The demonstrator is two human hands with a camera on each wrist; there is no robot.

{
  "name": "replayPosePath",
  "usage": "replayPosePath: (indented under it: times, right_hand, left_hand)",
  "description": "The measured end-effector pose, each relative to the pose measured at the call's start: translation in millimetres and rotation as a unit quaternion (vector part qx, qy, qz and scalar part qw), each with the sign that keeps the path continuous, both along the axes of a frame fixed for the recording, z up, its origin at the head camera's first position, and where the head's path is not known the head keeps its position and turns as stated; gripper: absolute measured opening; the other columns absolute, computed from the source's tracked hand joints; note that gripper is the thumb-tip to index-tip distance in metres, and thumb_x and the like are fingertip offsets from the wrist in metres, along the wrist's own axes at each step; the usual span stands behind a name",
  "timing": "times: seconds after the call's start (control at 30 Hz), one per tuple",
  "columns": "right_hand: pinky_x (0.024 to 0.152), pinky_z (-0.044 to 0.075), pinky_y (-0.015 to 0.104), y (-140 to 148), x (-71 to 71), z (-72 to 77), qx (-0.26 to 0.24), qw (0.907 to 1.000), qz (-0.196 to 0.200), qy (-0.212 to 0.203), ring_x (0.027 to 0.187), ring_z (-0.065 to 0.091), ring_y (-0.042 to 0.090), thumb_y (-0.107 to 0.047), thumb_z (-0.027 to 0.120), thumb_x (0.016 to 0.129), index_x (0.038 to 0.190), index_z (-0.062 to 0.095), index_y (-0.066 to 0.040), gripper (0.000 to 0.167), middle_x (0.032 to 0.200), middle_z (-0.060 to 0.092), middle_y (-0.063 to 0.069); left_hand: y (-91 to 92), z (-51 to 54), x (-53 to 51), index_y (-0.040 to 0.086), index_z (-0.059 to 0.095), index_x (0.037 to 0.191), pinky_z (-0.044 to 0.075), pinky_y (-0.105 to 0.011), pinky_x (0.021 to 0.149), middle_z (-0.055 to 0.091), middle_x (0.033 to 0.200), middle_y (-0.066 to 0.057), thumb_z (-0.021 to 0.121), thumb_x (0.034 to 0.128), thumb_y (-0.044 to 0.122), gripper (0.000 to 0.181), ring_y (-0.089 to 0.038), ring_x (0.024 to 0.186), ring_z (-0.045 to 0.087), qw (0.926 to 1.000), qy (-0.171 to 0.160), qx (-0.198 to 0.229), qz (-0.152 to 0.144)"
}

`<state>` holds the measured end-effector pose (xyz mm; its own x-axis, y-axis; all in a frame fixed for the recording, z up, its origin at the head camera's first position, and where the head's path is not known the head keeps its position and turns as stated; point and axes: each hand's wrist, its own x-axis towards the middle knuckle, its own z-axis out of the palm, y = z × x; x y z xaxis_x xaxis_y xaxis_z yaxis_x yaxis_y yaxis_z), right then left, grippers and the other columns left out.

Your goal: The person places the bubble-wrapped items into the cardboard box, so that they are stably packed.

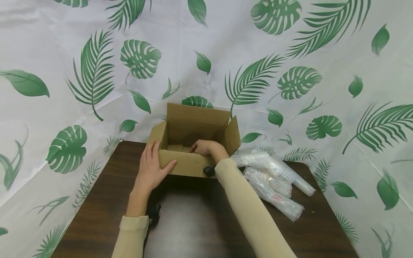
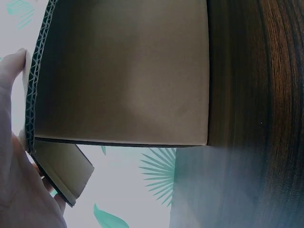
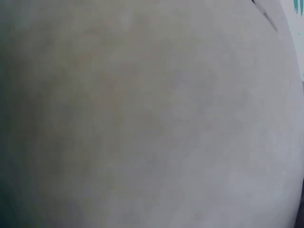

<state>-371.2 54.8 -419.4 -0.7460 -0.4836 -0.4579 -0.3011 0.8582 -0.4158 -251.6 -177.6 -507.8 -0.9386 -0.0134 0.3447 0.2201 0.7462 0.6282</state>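
The left hand (image 1: 151,167) gripped the cardboard box (image 1: 185,164) at its near-left corner; the right hand (image 1: 207,147) reached inside, its grip hidden. Next seemingly called for continued steadying.

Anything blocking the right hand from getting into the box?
Nothing visible: the box is open on top, and the right hand reaches in over its near side. What it touches inside is hard to tell.
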Motion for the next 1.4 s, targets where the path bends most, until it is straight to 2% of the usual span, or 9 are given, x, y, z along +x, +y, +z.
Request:
replayPosePath:
  times: [0.13, 0.27, 0.5, 0.57, 0.7, 0.93, 1.1, 1.2, 1.4]
  right_hand:
    - [0.102, 0.053, 0.041, 1, 1.1, -1.5, -0.012, 0.9997, -0.004, 0.019, 0.118, 0.061, 0.023, -0.025, 0.058, 0.107, 0.138, 0.074, -0.015, 0.036, 0.147, 0.067, 0.010]
    - [0.105, 0.054, 0.044, 1, 3.4, -0.4, -0.018, 0.9981, -0.001, 0.058, 0.122, 0.064, 0.026, -0.028, 0.059, 0.108, 0.134, 0.076, -0.014, 0.034, 0.142, 0.070, 0.009]
    - [0.110, 0.052, 0.050, 6, 17.1, 7.8, -0.027, 0.9910, -0.020, 0.129, 0.132, 0.065, 0.028, -0.038, 0.059, 0.110, 0.137, 0.073, -0.020, 0.036, 0.144, 0.070, 0.004]
    - [0.109, 0.053, 0.052, 10, 25.3, 11.8, -0.029, 0.9871, -0.024, 0.156, 0.130, 0.066, 0.027, -0.040, 0.059, 0.110, 0.138, 0.072, -0.022, 0.036, 0.143, 0.070, 0.003]
    - [0.101, 0.057, 0.051, 18, 44.1, 17.7, -0.056, 0.9763, -0.024, 0.208, 0.117, 0.070, 0.021, -0.041, 0.061, 0.109, 0.135, 0.072, -0.025, 0.032, 0.133, 0.074, -0.003]
    - [0.090, 0.060, 0.042, 30, 76.3, 30.3, -0.103, 0.9490, -0.006, 0.298, 0.102, 0.071, 0.009, -0.040, 0.063, 0.109, 0.130, 0.073, -0.030, 0.026, 0.115, 0.076, -0.012]
    - [0.084, 0.061, 0.036, 50, 104.6, 31.3, -0.143, 0.9321, 0.016, 0.333, 0.097, 0.071, 0.005, -0.037, 0.065, 0.108, 0.128, 0.074, -0.028, 0.023, 0.111, 0.076, -0.014]
    - [0.085, 0.061, 0.035, 66, 123.1, 28.6, -0.164, 0.9241, 0.018, 0.345, 0.098, 0.071, 0.006, -0.035, 0.065, 0.108, 0.128, 0.075, -0.024, 0.024, 0.114, 0.077, -0.014]
    - [0.089, 0.061, 0.039, 105, 150.6, 15.8, -0.192, 0.9235, -0.027, 0.331, 0.103, 0.071, 0.006, -0.034, 0.066, 0.109, 0.131, 0.075, -0.023, 0.027, 0.119, 0.077, -0.013]
  left_hand:
    - [0.0, 0.9, 0.0, 0.014, 0.018, 0.172, 0.018, -0.068, 0.130, 0.018, 0.175, -0.022, 0.071, 0.0962, 0.063, 0.105, -0.047, 0.161, 0.020, 1.0000, -0.003, 0.003, -0.002]
    - [-0.5, 1.1, -0.1, 0.015, 0.016, 0.172, 0.017, -0.068, 0.130, 0.017, 0.176, -0.022, 0.070, 0.0966, 0.064, 0.105, -0.046, 0.162, 0.018, 0.9999, -0.009, 0.008, -0.003]
    - [0.1, -2.6, -1.2, 0.016, 0.015, 0.173, 0.017, -0.069, 0.130, 0.016, 0.176, -0.022, 0.068, 0.0976, 0.066, 0.105, -0.047, 0.162, 0.018, 0.9998, -0.013, 0.014, -0.008]
    - [0.9, -4.2, -1.5, 0.016, 0.015, 0.173, 0.017, -0.069, 0.130, 0.016, 0.176, -0.021, 0.068, 0.0975, 0.066, 0.105, -0.047, 0.162, 0.018, 0.9997, -0.013, 0.018, -0.010]
    - [1.4, -4.2, 0.0, 0.017, 0.017, 0.173, 0.019, -0.070, 0.129, 0.015, 0.177, -0.022, 0.069, 0.0976, 0.064, 0.103, -0.048, 0.162, 0.018, 0.9996, -0.010, 0.023, -0.013]
    - [-1.6, -1.3, -1.3, 0.013, 0.029, 0.167, 0.024, -0.068, 0.127, 0.022, 0.173, -0.024, 0.072, 0.0979, 0.059, 0.094, -0.049, 0.157, 0.026, 0.9997, 0.022, -0.008, -0.003]
    - [-1.3, -3.2, -3.5, 0.013, 0.032, 0.166, 0.026, -0.067, 0.125, 0.024, 0.172, -0.024, 0.074, 0.0975, 0.055, 0.091, -0.049, 0.155, 0.029, 0.9992, 0.038, -0.011, -0.001]
    - [-0.3, -5.3, -3.8, 0.014, 0.033, 0.165, 0.027, -0.069, 0.124, 0.024, 0.172, -0.025, 0.075, 0.0976, 0.054, 0.089, -0.050, 0.154, 0.030, 0.9990, 0.044, -0.008, -0.004]
    - [1.2, -8.1, -4.2, 0.013, 0.036, 0.162, 0.021, -0.070, 0.126, 0.022, 0.171, -0.028, 0.077, 0.0965, 0.050, 0.085, -0.052, 0.157, 0.023, 0.9985, 0.055, -0.006, 0.002]
